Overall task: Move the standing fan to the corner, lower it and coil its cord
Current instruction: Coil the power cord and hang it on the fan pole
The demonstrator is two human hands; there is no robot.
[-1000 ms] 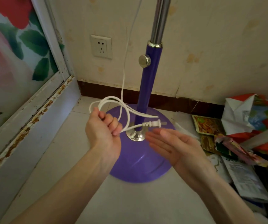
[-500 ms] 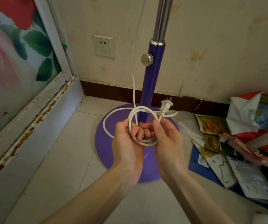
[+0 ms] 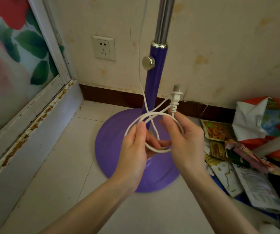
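Left hand [image 3: 134, 149]: closed on the coiled white cord [image 3: 154, 132], thumb pinning the loops. Right hand [image 3: 185, 141]: pinching the cord just below the plug [image 3: 175, 98]. Cord: seemingly light, limp, springy; best gripped where loops cross. Fan base [image 3: 119, 149]: purple, on the floor in the corner, probably heavy. Pole [image 3: 154, 78]: upright.

Left hand [image 3: 134, 149] and right hand [image 3: 185, 141] both grip a loop of white cord [image 3: 154, 132] above the purple fan base [image 3: 119, 149]. Plug [image 3: 175, 98] points to 12 o'clock. Wall socket [image 3: 103, 48] at 10 o'clock of the pole [image 3: 154, 78].
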